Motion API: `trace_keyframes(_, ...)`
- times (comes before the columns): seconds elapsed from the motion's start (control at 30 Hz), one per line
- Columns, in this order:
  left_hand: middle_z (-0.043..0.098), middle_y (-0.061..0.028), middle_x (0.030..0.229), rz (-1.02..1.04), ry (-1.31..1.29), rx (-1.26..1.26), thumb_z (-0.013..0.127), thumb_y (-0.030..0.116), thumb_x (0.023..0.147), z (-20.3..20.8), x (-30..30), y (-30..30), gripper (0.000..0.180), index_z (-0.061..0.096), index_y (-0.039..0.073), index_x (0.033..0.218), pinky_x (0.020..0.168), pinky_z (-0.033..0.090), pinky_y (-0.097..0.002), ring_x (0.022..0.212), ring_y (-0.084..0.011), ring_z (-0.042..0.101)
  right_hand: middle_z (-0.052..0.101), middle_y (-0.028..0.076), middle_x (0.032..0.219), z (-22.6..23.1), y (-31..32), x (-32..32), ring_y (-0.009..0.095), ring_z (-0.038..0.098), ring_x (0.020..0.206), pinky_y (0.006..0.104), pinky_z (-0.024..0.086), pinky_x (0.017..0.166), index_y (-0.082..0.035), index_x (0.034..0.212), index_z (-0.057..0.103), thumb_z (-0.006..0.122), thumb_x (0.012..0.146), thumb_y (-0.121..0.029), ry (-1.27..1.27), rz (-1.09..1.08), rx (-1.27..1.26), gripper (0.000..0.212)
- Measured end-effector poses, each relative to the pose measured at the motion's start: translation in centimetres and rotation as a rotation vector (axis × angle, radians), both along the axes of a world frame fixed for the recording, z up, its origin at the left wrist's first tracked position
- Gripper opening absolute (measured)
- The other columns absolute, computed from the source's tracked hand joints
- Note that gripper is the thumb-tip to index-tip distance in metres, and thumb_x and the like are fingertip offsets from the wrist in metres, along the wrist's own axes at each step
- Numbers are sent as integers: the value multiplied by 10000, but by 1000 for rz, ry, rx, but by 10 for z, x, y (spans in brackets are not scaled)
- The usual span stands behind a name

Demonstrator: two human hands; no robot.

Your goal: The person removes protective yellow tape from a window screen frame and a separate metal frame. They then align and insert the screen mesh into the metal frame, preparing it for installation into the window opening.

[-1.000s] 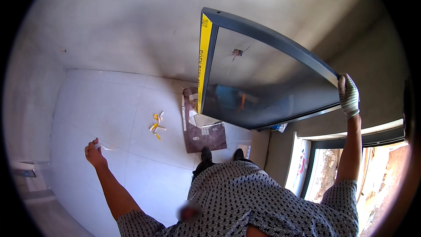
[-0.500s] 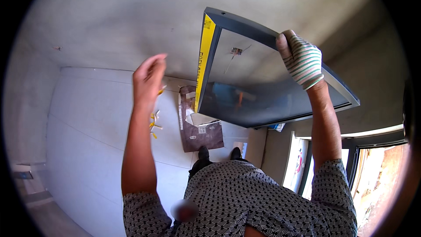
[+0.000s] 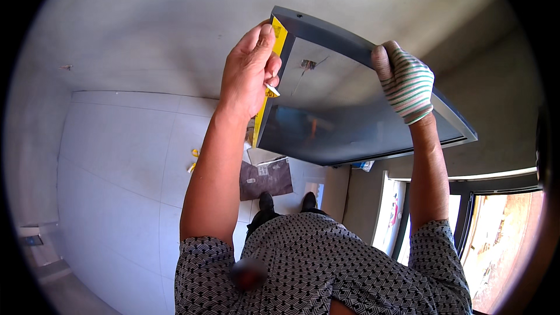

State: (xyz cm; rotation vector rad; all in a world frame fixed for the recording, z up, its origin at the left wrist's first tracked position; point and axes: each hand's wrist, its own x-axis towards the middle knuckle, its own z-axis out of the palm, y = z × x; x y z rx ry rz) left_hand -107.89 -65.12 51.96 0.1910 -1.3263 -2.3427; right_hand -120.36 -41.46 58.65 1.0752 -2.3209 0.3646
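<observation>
A grey-framed glass panel, like a window sash, is held up at a tilt in front of me. Yellow printed tape runs along its left edge. My right hand, in a white glove with green stripes, grips the panel's upper right rim. My bare left hand is at the taped left edge, thumb and fingers curled in near the upper corner. A small yellow-and-white tape scrap sticks out from its lower fingers. That hand covers part of the tape, and its fingertip contact there is partly hidden.
A brown sheet with pale pieces on it lies on the tiled floor by my shoes. Yellow scraps lie to its left. A bare grey wall rises beyond the panel; a dark-framed window stands at right.
My left hand has moved up and right, from beside the panel to its taped left edge. The right hand keeps its grip, and the panel has barely shifted.
</observation>
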Motion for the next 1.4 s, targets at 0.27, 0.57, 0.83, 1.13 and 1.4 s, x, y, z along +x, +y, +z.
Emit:
trace_keyframes(0.27, 461, 77, 828, 77, -13, 90, 723, 422, 976, 8, -10, 8, 318, 638, 133, 1078, 573, 333, -230, 678, -41, 444, 658, 111, 686, -1, 1, 3, 300, 647, 606, 360, 536, 607, -91, 878, 691, 557, 1045, -460, 5, -8, -8, 427)
trace_keyframes(0.57, 497, 77, 807, 130, 59, 120, 732, 407, 970, 0, -17, 14, 276, 639, 151, 1012, 553, 361, -239, 654, -46, 469, 646, 112, 679, 0, -1, 7, 308, 642, 607, 363, 529, 601, -98, 867, 689, 555, 1045, -464, 11, 7, -37, 429)
trace_keyframes(0.83, 558, 71, 873, 138, 130, 134, 721, 355, 986, -4, -19, 17, 265, 640, 119, 1075, 561, 380, -241, 668, -56, 495, 649, 111, 679, -1, 0, 6, 308, 642, 606, 358, 531, 602, -96, 860, 693, 565, 1041, -462, 26, 7, -31, 428)
trace_keyframes(1.13, 590, 11, 812, 107, 215, 175, 751, 293, 970, -12, -22, 15, 354, 615, 42, 1178, 533, 397, -262, 646, -95, 564, 657, 113, 679, -3, -1, 4, 302, 647, 604, 358, 533, 599, -97, 866, 699, 564, 1043, -454, 46, 1, -22, 420)
trace_keyframes(1.4, 614, -1, 819, 315, 119, -45, 721, 296, 991, -9, -7, 25, 386, 563, 57, 1249, 578, 413, -251, 718, -69, 553, 658, 108, 673, -4, -1, 4, 297, 650, 602, 356, 535, 600, -100, 874, 698, 552, 1043, -474, 41, -14, -16, 436)
